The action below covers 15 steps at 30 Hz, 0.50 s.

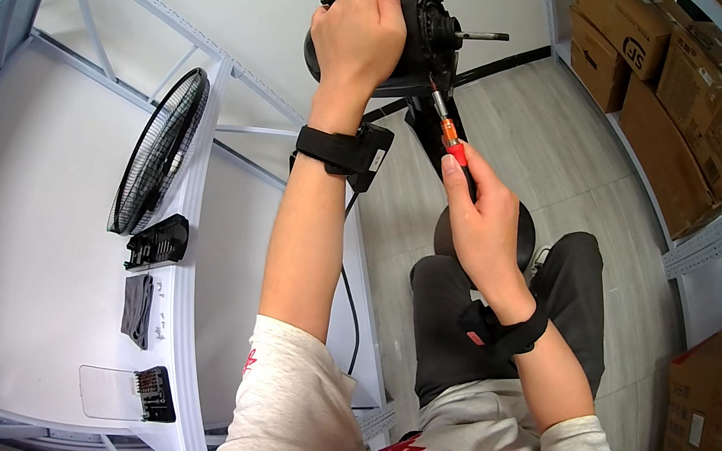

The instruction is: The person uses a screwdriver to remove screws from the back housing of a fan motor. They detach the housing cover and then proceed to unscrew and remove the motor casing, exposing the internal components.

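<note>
My left hand (360,37) is closed over the back of the black fan motor housing (422,32), whose metal shaft (486,36) points right. In my right hand (484,220) is a screwdriver (449,131) with a red and black handle and an orange section. Its tip meets the underside of the housing, near the neck of the stand; the screw itself is too small to see. Below, the black stand (425,126) runs down toward a round base (523,237), partly hidden behind my right hand.
On the white shelf (195,370) at left are a black fan grille (160,151), a black plastic part (157,245), a folded dark cloth (136,310) and a bit set (153,394) with a clear lid. Cardboard boxes (669,149) fill racks at right. A black cable (353,294) hangs beside my left arm.
</note>
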Tool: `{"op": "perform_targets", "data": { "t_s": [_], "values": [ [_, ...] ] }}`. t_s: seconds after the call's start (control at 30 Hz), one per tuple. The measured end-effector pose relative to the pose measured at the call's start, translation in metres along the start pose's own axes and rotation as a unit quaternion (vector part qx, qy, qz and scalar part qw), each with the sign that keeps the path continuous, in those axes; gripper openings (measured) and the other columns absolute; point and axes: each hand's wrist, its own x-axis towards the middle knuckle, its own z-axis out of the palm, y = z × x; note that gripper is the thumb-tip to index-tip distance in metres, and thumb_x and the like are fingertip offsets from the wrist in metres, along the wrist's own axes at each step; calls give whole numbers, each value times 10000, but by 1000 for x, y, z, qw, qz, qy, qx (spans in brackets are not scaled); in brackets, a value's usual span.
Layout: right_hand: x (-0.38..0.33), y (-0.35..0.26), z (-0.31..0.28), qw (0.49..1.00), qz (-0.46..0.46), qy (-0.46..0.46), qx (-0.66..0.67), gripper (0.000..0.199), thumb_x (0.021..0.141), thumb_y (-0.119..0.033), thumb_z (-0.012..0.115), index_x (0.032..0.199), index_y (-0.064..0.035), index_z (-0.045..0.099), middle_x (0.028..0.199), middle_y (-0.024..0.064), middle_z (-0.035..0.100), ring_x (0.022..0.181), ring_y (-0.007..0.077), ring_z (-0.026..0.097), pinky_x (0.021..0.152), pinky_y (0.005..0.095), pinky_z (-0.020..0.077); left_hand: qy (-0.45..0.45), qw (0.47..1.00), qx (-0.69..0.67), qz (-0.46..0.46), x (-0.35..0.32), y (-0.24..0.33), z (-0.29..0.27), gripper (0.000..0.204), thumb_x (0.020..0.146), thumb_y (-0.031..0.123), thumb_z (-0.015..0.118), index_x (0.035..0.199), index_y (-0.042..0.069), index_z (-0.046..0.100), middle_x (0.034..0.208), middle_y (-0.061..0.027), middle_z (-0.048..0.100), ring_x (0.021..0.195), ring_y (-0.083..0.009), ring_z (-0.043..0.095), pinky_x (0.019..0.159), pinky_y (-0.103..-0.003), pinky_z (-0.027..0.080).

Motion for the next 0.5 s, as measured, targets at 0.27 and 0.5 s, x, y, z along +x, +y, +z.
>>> {"op": "perform_targets", "data": {
  "t_s": [0.27, 0.5],
  "values": [
    [3, -1, -4, 1000, -3, -17, -13, 279, 1024, -264, 574, 1169, -34, 635, 604, 107, 521, 502, 157, 460, 517, 323, 390, 3, 1000, 2, 0, -1, -2, -2, 396, 965, 251, 417, 945, 110, 786, 856, -122, 751, 813, -336, 695, 870, -470, 451],
    [8, 8, -10, 998, -31, -30, -45, 281, 1020, -260, 579, 1180, -37, 636, 607, 93, 495, 518, 158, 444, 521, 320, 381, -13, 1000, -7, -8, -1, -3, -4, 394, 969, 252, 414, 961, 105, 780, 878, -118, 753, 843, -330, 694, 868, -468, 448]
  ]
}}
